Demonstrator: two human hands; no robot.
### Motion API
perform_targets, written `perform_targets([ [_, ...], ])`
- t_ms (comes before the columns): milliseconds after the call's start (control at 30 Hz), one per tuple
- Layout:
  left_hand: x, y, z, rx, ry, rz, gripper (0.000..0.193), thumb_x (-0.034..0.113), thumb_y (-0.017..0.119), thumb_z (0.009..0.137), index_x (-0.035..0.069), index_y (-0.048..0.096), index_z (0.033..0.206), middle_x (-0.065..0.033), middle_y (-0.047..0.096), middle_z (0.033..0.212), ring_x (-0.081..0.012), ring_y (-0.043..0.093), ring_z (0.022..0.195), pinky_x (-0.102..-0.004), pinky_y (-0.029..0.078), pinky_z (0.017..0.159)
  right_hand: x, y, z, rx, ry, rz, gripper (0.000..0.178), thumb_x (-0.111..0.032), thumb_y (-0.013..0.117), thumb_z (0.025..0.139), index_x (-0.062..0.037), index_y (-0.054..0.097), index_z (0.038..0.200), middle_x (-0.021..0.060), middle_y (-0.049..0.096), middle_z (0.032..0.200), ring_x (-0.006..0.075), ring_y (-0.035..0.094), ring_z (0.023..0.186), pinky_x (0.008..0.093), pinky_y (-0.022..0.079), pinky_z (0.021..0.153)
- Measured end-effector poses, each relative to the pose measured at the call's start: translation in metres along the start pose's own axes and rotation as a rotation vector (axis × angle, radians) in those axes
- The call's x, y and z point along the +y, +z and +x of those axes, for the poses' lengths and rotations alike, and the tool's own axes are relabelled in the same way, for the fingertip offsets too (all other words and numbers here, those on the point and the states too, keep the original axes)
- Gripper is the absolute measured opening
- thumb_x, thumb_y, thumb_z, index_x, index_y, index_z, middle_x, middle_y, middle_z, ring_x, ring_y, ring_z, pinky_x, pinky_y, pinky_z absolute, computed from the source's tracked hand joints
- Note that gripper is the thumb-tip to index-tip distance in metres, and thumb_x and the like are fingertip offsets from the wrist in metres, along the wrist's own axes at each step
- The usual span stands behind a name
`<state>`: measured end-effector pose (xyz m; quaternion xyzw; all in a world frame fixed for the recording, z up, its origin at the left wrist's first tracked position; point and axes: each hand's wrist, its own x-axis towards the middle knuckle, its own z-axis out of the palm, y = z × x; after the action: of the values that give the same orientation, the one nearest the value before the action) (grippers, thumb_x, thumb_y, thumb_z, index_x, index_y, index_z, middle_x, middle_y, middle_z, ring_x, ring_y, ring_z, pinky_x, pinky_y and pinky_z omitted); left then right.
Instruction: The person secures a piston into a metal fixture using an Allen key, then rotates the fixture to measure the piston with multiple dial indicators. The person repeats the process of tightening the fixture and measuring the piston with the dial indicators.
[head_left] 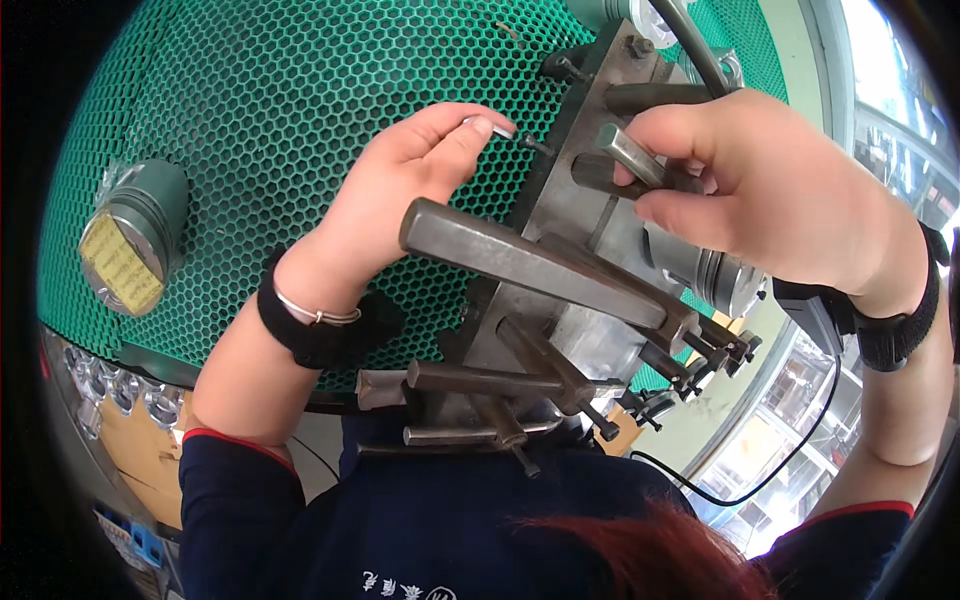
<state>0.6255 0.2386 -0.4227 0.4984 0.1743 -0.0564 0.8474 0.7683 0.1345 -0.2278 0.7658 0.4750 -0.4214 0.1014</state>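
Note:
My left hand pinches a small shiny metal rod between thumb and forefinger. The rod's tip is close to a bolt sticking out of the side of a steel fixture; I cannot tell whether they touch. Over the fixture, my right hand is closed around a short steel bar, whose squared end points up and left. Below that hand, a grey piston lies sideways against the fixture. A long, thick steel bar crosses over the fixture between my forearms.
A piston with a yellow label stands on the green honeycomb mat at left. Several steel bars and clamp screws jut toward me. Another piston and a dark curved rod are at the far end. A black cable hangs at right.

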Motion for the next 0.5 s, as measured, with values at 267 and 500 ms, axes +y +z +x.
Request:
perform_targets([
  [267, 0.0057, 0.0075, 0.0000, -0.042, -0.059, -0.147, 0.029, 0.022, 0.047, 0.099, 0.001, 0.065, 0.111, 0.0069, 0.040, 0.062, -0.0037, 0.035, 0.057, -0.0195, 0.031, 0.053, 0.0075, 0.0049, -0.0005, 0.043, -0.069, -0.009, 0.020, -0.003, 0.069, 0.079, -0.0003, 0.060, 0.096, 0.0123, 0.054, 0.066, 0.0211, 0.049, 0.057, 0.0311, 0.042, 0.054],
  [500, 0.0057, 0.0065, 0.0059, -0.061, 0.001, 0.013, 0.029, 0.022, 0.047, 0.099, 0.002, 0.064, 0.110, 0.0047, 0.045, 0.063, -0.0034, 0.036, 0.055, -0.0186, 0.031, 0.050, 0.0072, 0.0035, -0.0013, 0.044, -0.063, -0.030, 0.021, -0.003, 0.068, 0.079, -0.0007, 0.061, 0.098, 0.0126, 0.058, 0.070, 0.0217, 0.053, 0.060, 0.0309, 0.044, 0.057],
])
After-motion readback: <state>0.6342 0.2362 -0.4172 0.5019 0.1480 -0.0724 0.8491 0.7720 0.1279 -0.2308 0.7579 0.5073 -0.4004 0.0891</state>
